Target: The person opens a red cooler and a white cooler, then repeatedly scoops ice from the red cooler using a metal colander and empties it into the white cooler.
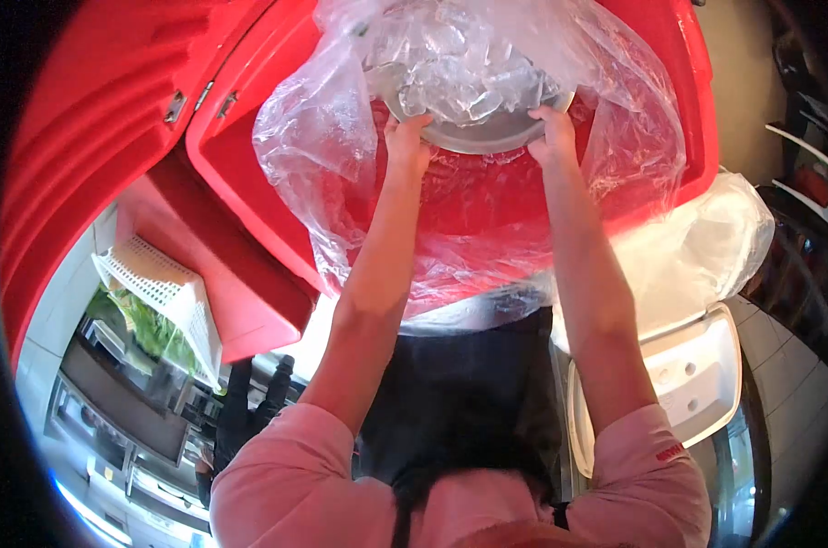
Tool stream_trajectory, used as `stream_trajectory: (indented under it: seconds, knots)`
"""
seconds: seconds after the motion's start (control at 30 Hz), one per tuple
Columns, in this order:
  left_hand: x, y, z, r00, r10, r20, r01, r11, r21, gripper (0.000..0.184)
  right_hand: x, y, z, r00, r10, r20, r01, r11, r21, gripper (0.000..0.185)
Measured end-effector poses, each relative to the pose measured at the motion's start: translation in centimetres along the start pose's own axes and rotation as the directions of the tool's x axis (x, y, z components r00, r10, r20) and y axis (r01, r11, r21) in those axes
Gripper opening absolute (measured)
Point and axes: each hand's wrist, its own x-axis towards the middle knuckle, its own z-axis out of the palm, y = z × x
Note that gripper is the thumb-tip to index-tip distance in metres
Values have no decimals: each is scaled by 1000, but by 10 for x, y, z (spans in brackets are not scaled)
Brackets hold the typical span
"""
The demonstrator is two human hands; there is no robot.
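Both my hands hold a round metal bowl (487, 137) by its near rim. My left hand (408, 139) grips it on the left, my right hand (553, 132) on the right, each with the thumb over the edge. Chunks of clear ice (473, 78) fill the bowl and lie against its far side. A clear plastic bag (327, 155) lines the red cooler (692, 110) around the bowl, its crumpled edge hanging over the front. The bowl's far rim is hidden by ice and plastic.
The cooler's ridged red lid (94, 119) stands at the left on metal hinges. A white plastic basket (163, 274) with green leaves is below it. To the right are a full white bag (706, 247) and a white plastic lid or tray (697, 374). A person in dark clothes (249, 402) stands behind.
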Motion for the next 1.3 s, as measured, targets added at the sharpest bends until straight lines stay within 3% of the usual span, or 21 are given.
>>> stream_trajectory:
  seconds: [0.1, 0.23, 0.37, 0.5, 0.63, 0.73, 0.8, 0.87, 0.93, 0.97, 1.03, 1.1, 1.2, 1.3]
  knots:
    - [-30, 27, -9, 994, 79, 81, -82, 996, 42, 44, -45, 10, 9, 1000, 14, 2, -14, 996, 89, 47]
    - [-83, 58, -28, 998, 53, 47, -59, 987, 151, 44, -101, 27, 6, 997, 72, 15, -74, 989, 128, 47]
    - [-137, 80, -46, 987, 69, 143, -102, 966, 239, 50, -161, 37, 10, 995, 57, -85, -42, 983, 179, 44]
    - [-161, 137, -59, 868, -112, 483, -82, 928, 363, 48, -197, 35, 15, 996, -41, -84, 55, 984, 169, 42]
    - [-162, 184, -83, 869, -160, 469, -117, 853, 508, 49, -208, 35, 11, 999, -38, -8, 38, 991, 128, 44]
    - [-161, 191, -74, 872, -185, 452, 144, 982, 125, 36, -227, 35, 12, 998, 37, -55, -34, 997, 66, 46]
    - [-179, 195, -64, 889, -70, 453, -135, 904, 405, 34, -235, 42, 4, 994, 76, -82, -71, 996, 58, 47]
    - [-204, 196, -47, 889, -61, 454, -200, 840, 504, 34, -242, 50, -12, 992, 99, -75, -92, 992, 90, 50]
    - [-227, 196, -24, 887, -157, 434, -63, 890, 451, 35, -256, 48, -13, 997, 55, -57, -45, 985, 164, 47]
    - [-208, 180, -53, 867, -112, 486, -174, 846, 505, 37, -264, 45, -12, 998, 30, -50, -19, 980, 200, 46]
    - [-211, 170, -60, 898, -120, 423, -52, 926, 373, 38, -283, 31, -5, 1000, -11, -10, 12, 985, 170, 53]
    - [-223, 165, -57, 927, -109, 360, -28, 935, 355, 39, -291, 27, -8, 1000, -26, 7, 25, 988, 154, 58]
    - [-233, 161, -54, 931, 21, 364, -250, 765, 594, 38, -295, 23, -16, 1000, -30, 10, 28, 987, 155, 59]
    - [-240, 159, -49, 928, -12, 373, -165, 883, 439, 35, -295, 21, -22, 1000, -21, 20, 18, 991, 134, 58]
